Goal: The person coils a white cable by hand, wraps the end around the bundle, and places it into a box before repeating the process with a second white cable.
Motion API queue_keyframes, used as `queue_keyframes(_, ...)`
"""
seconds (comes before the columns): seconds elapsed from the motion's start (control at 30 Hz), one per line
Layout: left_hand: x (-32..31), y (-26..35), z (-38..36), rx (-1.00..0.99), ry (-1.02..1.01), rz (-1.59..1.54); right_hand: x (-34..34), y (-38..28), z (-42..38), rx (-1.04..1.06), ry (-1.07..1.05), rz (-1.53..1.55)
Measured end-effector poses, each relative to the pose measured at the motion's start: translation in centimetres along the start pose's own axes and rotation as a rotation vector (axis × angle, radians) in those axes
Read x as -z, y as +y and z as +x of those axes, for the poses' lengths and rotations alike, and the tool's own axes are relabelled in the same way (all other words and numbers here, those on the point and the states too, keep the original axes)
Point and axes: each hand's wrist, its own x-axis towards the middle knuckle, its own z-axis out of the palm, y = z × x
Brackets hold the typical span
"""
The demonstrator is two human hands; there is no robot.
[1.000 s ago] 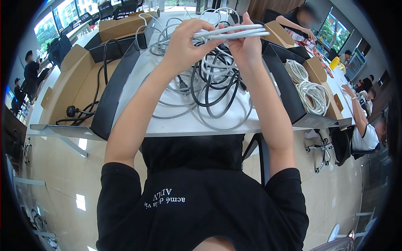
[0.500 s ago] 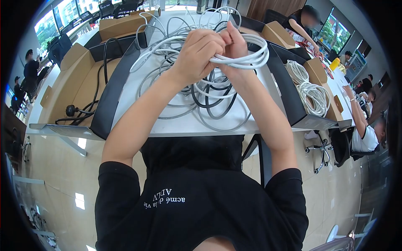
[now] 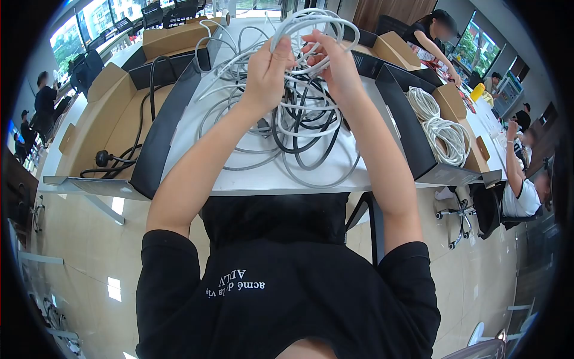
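Head view showed my left hand (image 3: 267,69) and my right hand (image 3: 335,63) raised side by side above the desk (image 3: 251,176), each closed on the white cable coil (image 3: 311,24) that looped up between them. Beneath them a tangle of grey and black cables (image 3: 299,131) lay on the desk. Farther out, an open box (image 3: 101,128) to my left held a black power cord (image 3: 104,160), and a box (image 3: 454,102) to my right held coiled white cables (image 3: 445,137).

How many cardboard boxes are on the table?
4. One box at the left with a black cord, one behind it, one at the right with white coils, one behind that. More may be hidden.
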Motion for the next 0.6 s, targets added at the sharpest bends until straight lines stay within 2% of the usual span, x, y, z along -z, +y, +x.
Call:
queue_keyframes(0.2,-0.2,0.2,0.1,0.041,-0.020,-0.146,0.3,0.0,0.1,-0.014,-0.042,-0.053)
queue_keyframes(0.33,-0.3,1.2,-0.4,0.028,-0.131,-0.179,0.2,0.1,0.2,-0.212,-0.129,0.126)
queue_keyframes(0.43,-0.1,1.7,-1.1,-0.224,-0.276,0.225,0.2,1.3,0.2,-0.328,-0.197,0.282)
queue_keyframes(0.5,-0.7,1.8,-1.0,-0.493,-0.339,0.302,0.0,2.2,1.2,-0.432,-0.177,0.323)
queue_keyframes(0.53,-1.0,2.0,-0.8,-0.627,-0.368,0.340,0.4,2.7,1.5,-0.356,-0.370,0.364)
queue_keyframes(0.57,-1.3,2.1,-0.8,-0.761,-0.395,0.377,0.9,3.2,1.7,-0.338,-0.358,0.336)
queue_keyframes(0.6,-1.3,2.1,-0.9,-0.785,-0.397,0.373,0.6,2.5,1.2,-0.320,-0.348,0.307)
